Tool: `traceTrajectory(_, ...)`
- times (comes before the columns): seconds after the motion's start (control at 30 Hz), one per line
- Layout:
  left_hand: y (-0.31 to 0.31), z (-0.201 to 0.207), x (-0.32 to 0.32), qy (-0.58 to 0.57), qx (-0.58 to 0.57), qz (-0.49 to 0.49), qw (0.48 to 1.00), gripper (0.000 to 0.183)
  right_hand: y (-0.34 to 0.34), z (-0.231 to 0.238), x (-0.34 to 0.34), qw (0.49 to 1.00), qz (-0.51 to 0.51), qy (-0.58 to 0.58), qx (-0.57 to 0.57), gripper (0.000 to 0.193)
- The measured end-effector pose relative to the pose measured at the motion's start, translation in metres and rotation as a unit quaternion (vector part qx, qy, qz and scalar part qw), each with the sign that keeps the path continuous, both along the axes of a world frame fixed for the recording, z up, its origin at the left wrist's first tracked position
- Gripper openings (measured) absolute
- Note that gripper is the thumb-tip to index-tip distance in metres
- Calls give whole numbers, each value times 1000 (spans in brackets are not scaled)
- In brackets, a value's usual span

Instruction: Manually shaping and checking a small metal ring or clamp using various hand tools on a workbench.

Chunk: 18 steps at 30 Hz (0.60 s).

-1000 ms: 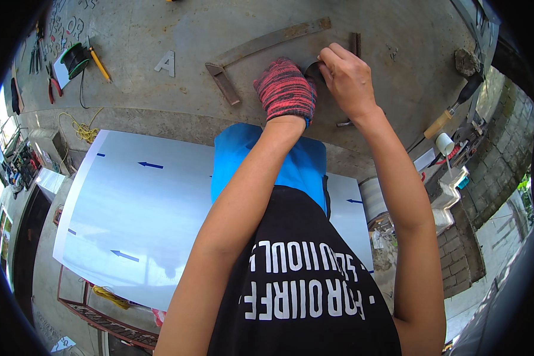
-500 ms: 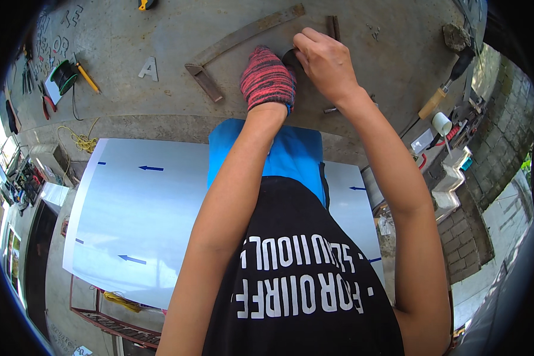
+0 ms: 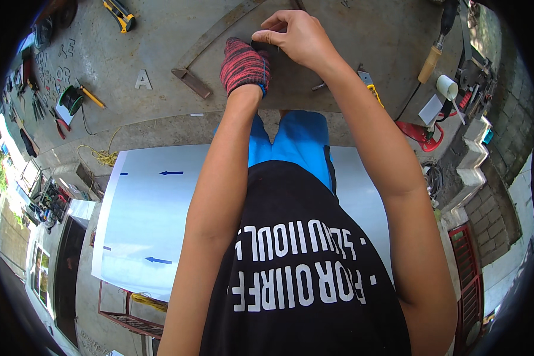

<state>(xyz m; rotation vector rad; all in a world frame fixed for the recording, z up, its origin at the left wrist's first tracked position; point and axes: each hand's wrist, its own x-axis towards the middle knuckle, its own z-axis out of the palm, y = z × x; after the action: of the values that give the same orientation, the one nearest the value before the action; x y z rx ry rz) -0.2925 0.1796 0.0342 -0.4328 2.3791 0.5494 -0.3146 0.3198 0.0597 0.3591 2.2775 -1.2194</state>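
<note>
My left hand (image 3: pixel 245 65), in a red-and-black knit glove, is closed at the far middle of the metal table. Close to its right is my bare right hand (image 3: pixel 299 38), thumb and fingers brought together in a pinch. A small dark piece (image 3: pixel 260 45) shows between the two hands; its kind is too hidden to make out. Beside the glove, a long rusty flat metal bar (image 3: pixel 219 32) meets a short metal angle piece (image 3: pixel 191 83). Farther left lies a grey metal letter (image 3: pixel 142 79).
On the table's left are a yellow utility knife (image 3: pixel 122 16), a wire spool (image 3: pixel 72 99), a yellow pencil (image 3: pixel 92 98) and red-handled pliers (image 3: pixel 62 124). Rightward lie a wooden-handled soldering iron (image 3: pixel 429 64) and a white cup-like cylinder (image 3: pixel 447 87). A white panel (image 3: pixel 142 213) stands behind me.
The view has shifted, showing more of the table's left side. Both hands stay close together, and my right fingers have changed their pose slightly. A yellow thing now shows beside my right forearm.
</note>
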Motion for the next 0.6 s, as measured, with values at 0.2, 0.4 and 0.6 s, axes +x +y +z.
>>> traceTrajectory(0.2, -1, -4, 7, 39, 15, -5, 999, 46, 5, -25, 13, 995, 41, 92, 18, 30)
traceTrajectory(0.4, -12, -2, 15, 81, 106, 31, 991, 43, -7, -28, 22, 975, 38, 194, 107, 17)
traceTrajectory(0.6, -34, -12, 31, 84, 301, 129, 941, 42, -8, -34, 27, 958, 47, 257, 120, 12)
